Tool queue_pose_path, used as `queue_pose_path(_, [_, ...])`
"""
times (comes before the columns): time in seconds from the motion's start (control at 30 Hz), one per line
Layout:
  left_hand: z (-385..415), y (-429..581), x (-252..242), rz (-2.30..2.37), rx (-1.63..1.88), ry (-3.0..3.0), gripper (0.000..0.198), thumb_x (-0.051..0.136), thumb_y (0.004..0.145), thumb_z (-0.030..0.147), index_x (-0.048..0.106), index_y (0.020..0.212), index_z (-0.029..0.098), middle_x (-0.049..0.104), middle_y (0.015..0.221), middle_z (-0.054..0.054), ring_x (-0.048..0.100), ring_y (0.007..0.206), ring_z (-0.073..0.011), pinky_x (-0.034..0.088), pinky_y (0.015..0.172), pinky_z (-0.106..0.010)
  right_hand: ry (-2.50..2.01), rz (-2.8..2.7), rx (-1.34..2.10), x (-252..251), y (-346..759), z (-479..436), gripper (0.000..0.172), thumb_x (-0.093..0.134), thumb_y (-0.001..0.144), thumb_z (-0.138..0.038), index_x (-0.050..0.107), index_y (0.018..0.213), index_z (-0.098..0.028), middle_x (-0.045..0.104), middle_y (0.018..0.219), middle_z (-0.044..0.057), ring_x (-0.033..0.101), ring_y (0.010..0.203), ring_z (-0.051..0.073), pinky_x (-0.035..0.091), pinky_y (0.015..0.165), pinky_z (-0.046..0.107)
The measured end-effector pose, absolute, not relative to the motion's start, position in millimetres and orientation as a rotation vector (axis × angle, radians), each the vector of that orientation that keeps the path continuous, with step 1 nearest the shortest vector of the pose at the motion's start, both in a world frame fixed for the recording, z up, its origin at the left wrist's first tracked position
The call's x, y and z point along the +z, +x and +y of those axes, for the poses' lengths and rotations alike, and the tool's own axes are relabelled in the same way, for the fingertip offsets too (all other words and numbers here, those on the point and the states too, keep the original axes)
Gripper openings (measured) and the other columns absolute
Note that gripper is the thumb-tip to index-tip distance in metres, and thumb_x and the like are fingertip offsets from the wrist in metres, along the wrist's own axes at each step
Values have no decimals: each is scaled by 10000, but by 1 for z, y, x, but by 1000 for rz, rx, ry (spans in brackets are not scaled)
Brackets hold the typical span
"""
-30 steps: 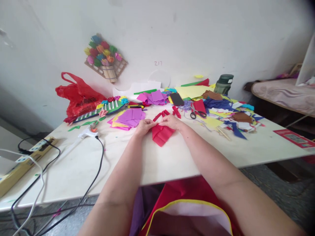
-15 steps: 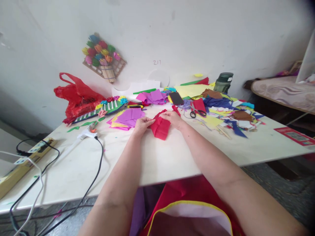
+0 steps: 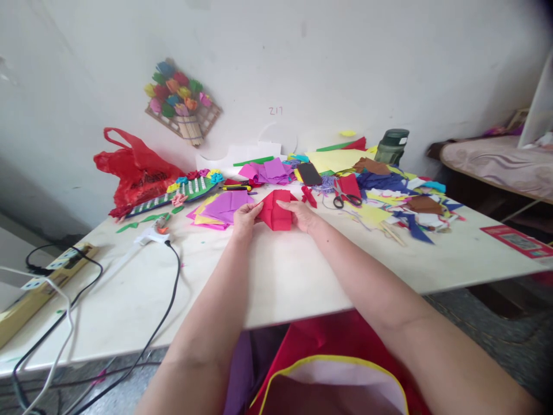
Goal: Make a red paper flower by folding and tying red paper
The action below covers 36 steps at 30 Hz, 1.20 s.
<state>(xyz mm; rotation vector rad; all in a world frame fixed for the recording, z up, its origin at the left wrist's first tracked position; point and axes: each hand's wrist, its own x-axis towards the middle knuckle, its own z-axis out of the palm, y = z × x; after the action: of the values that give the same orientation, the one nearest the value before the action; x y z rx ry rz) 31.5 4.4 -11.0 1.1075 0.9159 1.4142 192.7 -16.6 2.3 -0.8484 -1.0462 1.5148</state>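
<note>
Between my two hands is a creased sheet of red paper (image 3: 276, 211), held just above the table. My left hand (image 3: 246, 219) pinches its left edge. On the other side my right hand (image 3: 302, 215) grips it, thumb on top and fingers behind the sheet. A small folded red piece (image 3: 308, 196) lies just beyond my right hand. Beside my left hand are stacked purple sheets (image 3: 228, 206) with yellow and pink ones under them. Black-handled scissors (image 3: 347, 196) rest on red paper to the right.
A white glue gun (image 3: 153, 233) with a black cord lies at left, near a power strip (image 3: 64, 268). Coloured scraps (image 3: 415, 202) heap up at right before a green bottle (image 3: 391, 146). A red plastic bag (image 3: 138, 170) stands back left; a phone (image 3: 309, 174) lies at centre back.
The red sheet has been turned and spread flatter between my hands. My right hand has come down slightly along its right side, leaving the small folded red piece in plain view.
</note>
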Motion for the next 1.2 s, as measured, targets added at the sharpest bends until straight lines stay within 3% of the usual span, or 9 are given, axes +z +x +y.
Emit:
queue_pose_path(0.43, [0,38,-10,904,1344,1178,365,768,494,367,534,661,142,591,585,14,557,527,-97,478,558,-241,-1014,-981,1337,-6,186,-11,348,780,436,-139,620,745,-156,676,710,5,627,680,163,506,739,333])
queue_pose_path(0.67, [0,33,-11,851,1234,1216,369,742,539,397,615,774,142,629,640,1,571,540,-111,463,549,-241,-1056,-1092,1383,-2,193,-13,318,765,455,-145,619,737,-147,674,719,22,628,711,174,500,761,342])
queue_pose_path(0.87, [1,30,-11,950,1219,1323,381,721,542,456,641,724,131,634,614,-28,580,567,-143,423,540,-235,-1131,-1256,1399,-6,194,-11,306,770,470,-178,604,725,-150,652,681,27,624,701,194,504,741,373])
queue_pose_path(1.2, [-2,33,-9,1045,1148,1559,385,644,633,499,488,578,152,459,456,38,370,394,-53,237,394,-190,-1001,-1358,1432,-6,192,-15,432,778,444,-159,601,837,-172,654,764,17,612,682,169,507,744,366])
